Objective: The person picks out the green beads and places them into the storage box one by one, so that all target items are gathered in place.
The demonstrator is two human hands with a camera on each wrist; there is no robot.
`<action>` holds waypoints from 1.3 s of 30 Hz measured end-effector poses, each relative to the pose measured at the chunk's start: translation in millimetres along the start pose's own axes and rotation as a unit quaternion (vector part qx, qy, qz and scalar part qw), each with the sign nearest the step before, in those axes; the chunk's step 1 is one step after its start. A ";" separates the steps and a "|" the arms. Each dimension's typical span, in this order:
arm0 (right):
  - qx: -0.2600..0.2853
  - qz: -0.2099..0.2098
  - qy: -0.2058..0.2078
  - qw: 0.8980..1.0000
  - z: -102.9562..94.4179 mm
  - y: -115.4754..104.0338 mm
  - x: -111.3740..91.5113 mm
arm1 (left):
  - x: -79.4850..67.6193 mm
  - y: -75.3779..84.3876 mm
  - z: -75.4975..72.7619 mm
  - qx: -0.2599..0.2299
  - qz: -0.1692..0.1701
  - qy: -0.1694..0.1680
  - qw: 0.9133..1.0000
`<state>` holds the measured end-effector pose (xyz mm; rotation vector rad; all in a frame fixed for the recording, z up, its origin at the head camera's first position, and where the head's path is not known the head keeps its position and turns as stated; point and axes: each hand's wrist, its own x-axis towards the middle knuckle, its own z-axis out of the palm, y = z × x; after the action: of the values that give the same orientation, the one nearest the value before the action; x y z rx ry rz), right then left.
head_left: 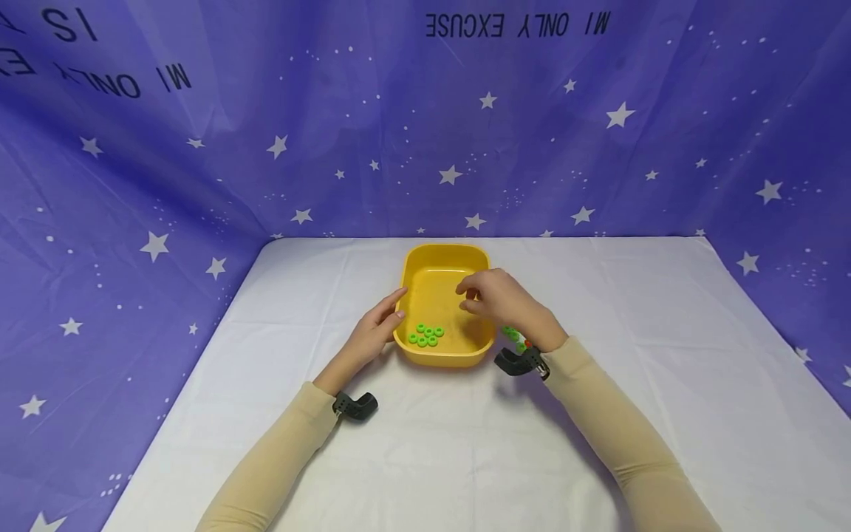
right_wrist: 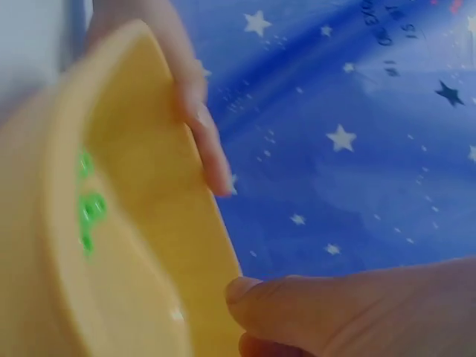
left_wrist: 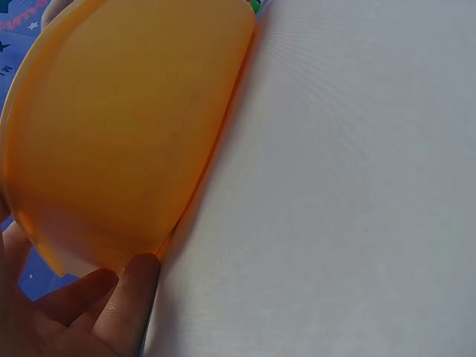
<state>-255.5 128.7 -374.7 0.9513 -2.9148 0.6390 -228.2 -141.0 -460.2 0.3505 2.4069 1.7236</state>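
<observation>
A yellow plastic tub [head_left: 444, 360] stands on the white cloth, with several green rings [head_left: 428, 332] lying together on its floor at the near left. My left hand [head_left: 374, 325] holds the tub's left side, fingers at the rim; in the left wrist view more fingers [left_wrist: 132, 301] bend against the outer wall. Above the tub's right rim is my right hand [head_left: 499, 295], its fingers loosely bent, thumb and forefinger apart and nothing visible between them. More green rings [head_left: 512, 334] lie on the cloth outside the tub, partly hidden below the right wrist.
A small red piece [head_left: 528, 343] shows beside the loose rings, near the black wrist mount [head_left: 518, 362] on the right arm. Another black mount [head_left: 355, 406] sits on the left wrist. The white-covered table [head_left: 425, 451] is bordered by purple star-patterned cloth [head_left: 372, 185] behind and at both sides.
</observation>
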 end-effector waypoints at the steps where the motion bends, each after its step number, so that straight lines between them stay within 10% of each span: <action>1: 0.002 0.007 0.003 1.000 -3.5 3.8 -2.7 | 0.1 -0.2 -0.1 0.000 0.001 -0.001 1.000; 17: -0.012 0.061 0.020 0.998 -8.2 72.1 -49.1 | -0.3 -3.1 -3.1 0.000 -0.005 0.004 1.000; 39: 0.006 0.072 0.000 0.997 5.5 92.7 -65.8 | -0.3 0.4 -0.2 -0.006 -0.003 -0.002 1.000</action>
<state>-253.8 231.5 -423.4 0.7477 -3.0019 0.6646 -227.9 -141.2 -459.8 0.3446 2.3910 1.7312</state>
